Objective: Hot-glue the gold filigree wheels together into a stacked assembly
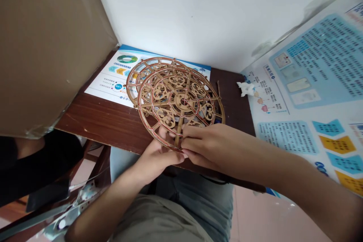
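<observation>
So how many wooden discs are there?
2: the front disc, held by the left hand and right hand, and another disc partly behind it; more may be hidden.

A laser-cut wooden wheel (181, 102), tan fretwork with red-edged rims, 8 spokes and a round central hub, stood tilted on its lower edge. It overlapped a 2nd fretted wheel (138, 77) just behind it. The left hand (157, 159) and right hand (210, 145) pinched the lower rim, above a printed sheet (110, 79) on a brown wooden table (96, 119).
</observation>
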Tool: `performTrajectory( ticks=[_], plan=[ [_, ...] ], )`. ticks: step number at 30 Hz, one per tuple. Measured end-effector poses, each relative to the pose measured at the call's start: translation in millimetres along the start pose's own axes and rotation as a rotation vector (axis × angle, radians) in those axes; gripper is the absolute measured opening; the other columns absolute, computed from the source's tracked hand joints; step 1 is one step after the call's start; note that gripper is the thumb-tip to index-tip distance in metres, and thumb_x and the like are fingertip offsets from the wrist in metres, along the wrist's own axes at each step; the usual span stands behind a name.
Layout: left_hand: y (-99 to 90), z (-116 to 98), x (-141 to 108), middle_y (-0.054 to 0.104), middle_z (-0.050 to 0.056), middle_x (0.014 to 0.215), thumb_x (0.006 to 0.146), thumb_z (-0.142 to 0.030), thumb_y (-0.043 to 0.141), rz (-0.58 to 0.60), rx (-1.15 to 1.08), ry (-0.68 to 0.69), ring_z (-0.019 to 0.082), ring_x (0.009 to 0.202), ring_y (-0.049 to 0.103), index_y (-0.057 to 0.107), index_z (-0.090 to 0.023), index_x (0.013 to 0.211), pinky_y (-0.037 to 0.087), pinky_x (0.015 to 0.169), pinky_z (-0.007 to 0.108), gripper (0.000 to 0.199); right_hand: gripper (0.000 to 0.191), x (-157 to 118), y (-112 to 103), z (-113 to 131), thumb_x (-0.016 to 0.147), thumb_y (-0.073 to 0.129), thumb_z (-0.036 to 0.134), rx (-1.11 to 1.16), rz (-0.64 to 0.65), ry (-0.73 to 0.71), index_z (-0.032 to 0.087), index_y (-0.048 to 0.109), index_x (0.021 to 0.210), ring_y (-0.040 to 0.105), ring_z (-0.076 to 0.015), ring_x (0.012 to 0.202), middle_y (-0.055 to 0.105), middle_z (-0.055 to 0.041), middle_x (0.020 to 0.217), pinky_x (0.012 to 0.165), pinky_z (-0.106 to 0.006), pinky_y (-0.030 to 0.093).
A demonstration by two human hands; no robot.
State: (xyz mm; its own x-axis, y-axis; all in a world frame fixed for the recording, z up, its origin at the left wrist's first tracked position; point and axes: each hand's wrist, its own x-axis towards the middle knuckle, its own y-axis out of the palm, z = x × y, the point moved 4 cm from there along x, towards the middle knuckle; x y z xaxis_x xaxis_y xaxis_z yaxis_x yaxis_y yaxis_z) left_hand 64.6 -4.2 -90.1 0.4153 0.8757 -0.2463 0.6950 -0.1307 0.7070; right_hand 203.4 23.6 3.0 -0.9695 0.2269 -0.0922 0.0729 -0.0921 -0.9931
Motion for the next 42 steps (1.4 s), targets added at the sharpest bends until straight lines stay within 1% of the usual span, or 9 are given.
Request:
performTrajectory(
  ticks=[4,8,12,14,16,25,29,36,42],
  plan=[
    [-0.2,0,0,0.076,-0.002,0.104,0.072,-0.012,0.090,0.009,0.025,-0.009,0.020,0.099,0.074,0.065,-0.025,0.120,0.056,0.091,0.032,0.056,0.023,3,1,0,0.099,0.070,0.005,0.071,0.023,0.005,0.023,0.078,0.086,0.068,-0.0277,0.111,0.077,-0.0078,0.102,0.090,-0.039,0.060],
    [4.5,-3,0,0.076,-0.002,0.114,0.072,-0.009,0.086,0.011,-0.042,-0.010,0.020,0.103,0.075,0.065,-0.029,0.123,0.058,0.090,0.031,0.059,0.023,-6,-3,-10,0.109,0.062,0.013,0.390,-0.039,0.183,0.022,0.077,0.095,0.071,-0.0216,0.096,0.075,-0.0064,0.103,0.084,-0.034,0.059],
    [10.7,-7,0,0.073,0.001,0.139,0.073,-0.004,0.080,0.049,-0.120,0.012,0.029,0.128,0.072,0.063,-0.034,0.131,0.062,0.103,0.044,0.068,0.025,-28,-1,-8,0.118,0.051,0.025,0.511,-0.261,0.306,0.020,0.074,0.111,0.070,-0.0173,0.087,0.072,-0.0069,0.108,0.076,-0.031,0.055],
    [10.8,-7,0,0.076,0.001,0.131,0.073,-0.004,0.080,0.044,-0.116,0.012,0.031,0.131,0.072,0.065,-0.032,0.127,0.062,0.107,0.047,0.063,0.020,-36,4,-2,0.117,0.052,0.021,0.490,-0.385,0.313,0.020,0.072,0.118,0.071,-0.0184,0.096,0.073,-0.0083,0.113,0.083,-0.031,0.055],
    [9.3,-6,0,0.078,0.001,0.122,0.072,-0.005,0.082,0.025,-0.086,0.003,0.031,0.129,0.073,0.065,-0.030,0.121,0.062,0.109,0.048,0.058,0.019,-39,10,3,0.116,0.054,0.018,0.503,-0.425,0.331,0.020,0.071,0.124,0.071,-0.0199,0.105,0.074,-0.0100,0.121,0.090,-0.033,0.055],
    [5.0,-3,-2,0.073,0.000,0.112,0.069,-0.005,0.084,-0.015,-0.017,-0.018,0.025,0.117,0.074,0.065,-0.025,0.113,0.064,0.101,0.040,0.052,0.027,-29,18,-17,0.118,0.053,0.029,0.741,-0.195,0.361,0.021,0.077,0.108,0.069,-0.0201,0.098,0.070,-0.0071,0.113,0.086,-0.033,0.052],
    [2.6,-1,-2,0.071,0.000,0.112,0.069,-0.007,0.085,-0.021,-0.013,-0.027,0.026,0.118,0.073,0.065,-0.025,0.113,0.063,0.104,0.042,0.051,0.030,-26,17,-21,0.118,0.053,0.035,0.765,-0.175,0.322,0.021,0.077,0.108,0.069,-0.0192,0.097,0.071,-0.0059,0.110,0.085,-0.032,0.052],
    [1.9,-4,-3,0.073,0.000,0.111,0.070,-0.009,0.085,-0.033,0.040,-0.032,0.024,0.113,0.073,0.065,-0.025,0.110,0.059,0.104,0.041,0.048,0.024,-20,12,-20,0.115,0.060,0.026,0.740,-0.129,0.349,0.019,0.077,0.100,0.070,-0.0198,0.094,0.072,-0.0050,0.106,0.082,-0.032,0.052],
    [-2.1,1,-2,0.072,0.000,0.111,0.071,-0.011,0.088,-0.013,0.052,-0.015,0.023,0.112,0.070,0.066,-0.025,0.111,0.054,0.102,0.038,0.048,0.023,-18,10,-21,0.116,0.059,0.027,0.766,-0.101,0.345,0.021,0.076,0.101,0.070,-0.0197,0.099,0.071,-0.0041,0.110,0.085,-0.032,0.050]
  ],
)
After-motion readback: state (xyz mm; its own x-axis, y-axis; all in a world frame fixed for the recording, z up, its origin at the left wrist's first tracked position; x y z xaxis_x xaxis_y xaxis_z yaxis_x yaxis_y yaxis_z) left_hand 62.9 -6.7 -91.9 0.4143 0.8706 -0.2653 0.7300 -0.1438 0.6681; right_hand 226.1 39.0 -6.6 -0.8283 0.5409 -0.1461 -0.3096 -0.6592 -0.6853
